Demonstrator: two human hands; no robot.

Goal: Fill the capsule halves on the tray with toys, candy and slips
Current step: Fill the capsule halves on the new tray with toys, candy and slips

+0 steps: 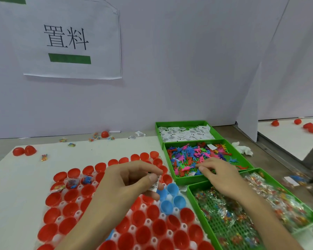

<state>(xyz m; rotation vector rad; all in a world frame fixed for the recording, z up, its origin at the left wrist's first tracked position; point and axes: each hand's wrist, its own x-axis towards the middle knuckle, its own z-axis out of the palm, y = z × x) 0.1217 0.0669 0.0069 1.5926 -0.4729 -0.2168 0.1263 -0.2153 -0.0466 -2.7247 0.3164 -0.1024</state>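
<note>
A white tray (pixel 59 221) holds many open red capsule halves (pixel 143 233) and a few blue capsule halves (pixel 172 189). Three halves at the tray's far left hold candy or toys (pixel 72 183). My left hand (pixel 132 179) hovers over the tray's middle and pinches a white printed slip (pixel 155 184) between thumb and fingers. My right hand (pixel 219 175) reaches into the green bin of coloured plastic toys (pixel 188 156), its fingertips curled down among the toys. Whether it holds one is hidden.
A green bin of white slips (pixel 184 133) stands behind the toy bin. A green bin of candy packets (pixel 242 213) lies under my right forearm. Loose red capsule halves (pixel 23 151), candy packets and slips lie along the back wall. A crumpled tissue (pixel 242 148) sits to the right.
</note>
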